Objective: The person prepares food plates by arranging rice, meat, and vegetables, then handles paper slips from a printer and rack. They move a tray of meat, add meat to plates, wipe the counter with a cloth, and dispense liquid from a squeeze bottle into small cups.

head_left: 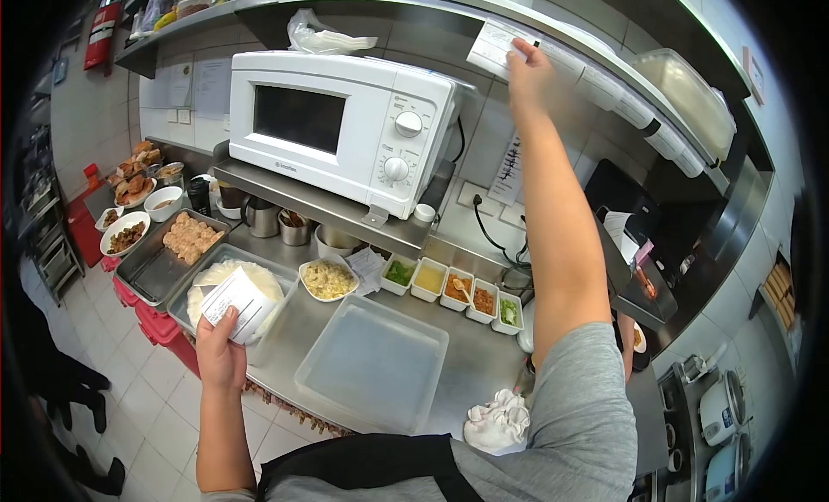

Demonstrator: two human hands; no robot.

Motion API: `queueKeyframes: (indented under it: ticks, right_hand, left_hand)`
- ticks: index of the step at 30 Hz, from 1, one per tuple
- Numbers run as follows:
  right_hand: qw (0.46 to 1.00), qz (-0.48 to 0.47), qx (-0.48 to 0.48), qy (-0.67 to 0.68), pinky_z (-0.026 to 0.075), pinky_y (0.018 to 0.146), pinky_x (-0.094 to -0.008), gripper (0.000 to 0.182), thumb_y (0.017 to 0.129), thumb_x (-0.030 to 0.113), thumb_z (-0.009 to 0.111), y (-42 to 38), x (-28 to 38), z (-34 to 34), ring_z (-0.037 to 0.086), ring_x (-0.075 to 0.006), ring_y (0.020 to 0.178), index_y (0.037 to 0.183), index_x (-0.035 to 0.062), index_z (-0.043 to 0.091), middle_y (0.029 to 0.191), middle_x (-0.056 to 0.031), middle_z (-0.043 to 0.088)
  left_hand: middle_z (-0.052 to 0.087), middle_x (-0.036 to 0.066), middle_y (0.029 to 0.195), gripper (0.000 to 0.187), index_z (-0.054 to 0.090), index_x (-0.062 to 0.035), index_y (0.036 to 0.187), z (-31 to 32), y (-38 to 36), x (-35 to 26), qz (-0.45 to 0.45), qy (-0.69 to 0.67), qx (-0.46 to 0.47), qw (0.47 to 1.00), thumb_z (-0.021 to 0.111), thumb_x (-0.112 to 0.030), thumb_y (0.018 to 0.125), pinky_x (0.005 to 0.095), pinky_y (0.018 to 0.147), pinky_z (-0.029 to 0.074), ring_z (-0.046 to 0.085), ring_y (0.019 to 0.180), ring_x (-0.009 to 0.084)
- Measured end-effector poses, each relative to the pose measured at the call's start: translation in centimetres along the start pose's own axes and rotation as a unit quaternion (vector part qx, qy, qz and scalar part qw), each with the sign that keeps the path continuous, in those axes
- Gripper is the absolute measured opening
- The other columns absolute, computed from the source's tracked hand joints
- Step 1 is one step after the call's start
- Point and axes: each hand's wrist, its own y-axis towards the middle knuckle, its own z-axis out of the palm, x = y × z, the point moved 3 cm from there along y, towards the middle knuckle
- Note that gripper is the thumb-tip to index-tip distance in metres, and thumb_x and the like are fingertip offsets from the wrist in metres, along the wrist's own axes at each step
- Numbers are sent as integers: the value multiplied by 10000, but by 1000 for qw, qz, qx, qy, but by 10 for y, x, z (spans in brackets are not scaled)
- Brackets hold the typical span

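My left hand (222, 355) pinches a printed white slip (237, 303) with the thumb on top, over a tray (282, 305) that holds a pale round mass (263, 282). Raised at the upper right, my right hand (529, 75) grips another paper slip (490, 49) at the edge of the overhead shelf (570, 49). More slips (617, 98) hang in a row along that edge, to the right of my right hand. A white microwave (341, 126) stands between my hands, on a raised metal shelf.
On the steel counter are an empty-looking translucent tray (373, 364), a bowl of chopped food (328, 279), several small topping containers (429, 277), a tray of raw meat (192, 237) and a crumpled white cloth (497, 421). A person's dark-clothed legs (73, 377) show at the left.
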Motion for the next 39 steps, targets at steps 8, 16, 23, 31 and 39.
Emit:
queueKeyframes:
  ticks: [8, 16, 23, 31, 39]
  right_hand:
    - [947, -198, -63, -244, 464, 796, -393, 319, 764, 262, 698, -9, 70, -6, 543, -287, 931, 1014, 89, 604, 1021, -123, 488]
    - [901, -58, 358, 238, 413, 736, -250, 418, 927, 271, 532, -185, 157, 0, 511, -112, 793, 1265, 57, 414, 874, -49, 598]
    - [423, 272, 776, 382, 521, 725, -324, 1085, 648, 907, 238, -378, 175, -21, 652, -248, 822, 1476, 275, -64, 1060, -184, 625]
    - [196, 504, 591, 598, 413, 977, -520, 905, 776, 809, 218, -467, 227, -39, 406, -407, 1259, 1469, 299, -65, 1414, -247, 322]
    - [200, 541, 488, 655, 408, 1002, -403, 390, 920, 84, 478, -487, 259, 2, 523, -279, 1145, 1287, -44, 448, 1267, -210, 496]
  left_hand:
    - [567, 130, 1202, 365, 464, 39, 1232, -5, -5, -10, 14, -5, -11, 1000, 426, -223, 982, 351, 938, 455, 575, 1082, 219]
    - [590, 139, 1171, 379, 506, 54, 1195, 3, -34, -11, 6, -25, -42, 999, 407, -244, 983, 373, 948, 432, 575, 1068, 240]
    - [623, 133, 1113, 432, 506, 28, 1202, 37, -125, -20, -30, 27, -55, 998, 351, -316, 992, 375, 726, 496, 629, 945, 233]
    - [586, 154, 1174, 430, 476, 68, 1212, 62, -219, -18, -61, 55, -116, 990, 387, -286, 986, 343, 903, 490, 604, 1047, 227]
    - [622, 118, 1102, 355, 529, 33, 1183, 53, -262, -35, -54, 202, -191, 959, 517, -214, 928, 319, 856, 486, 620, 964, 191]
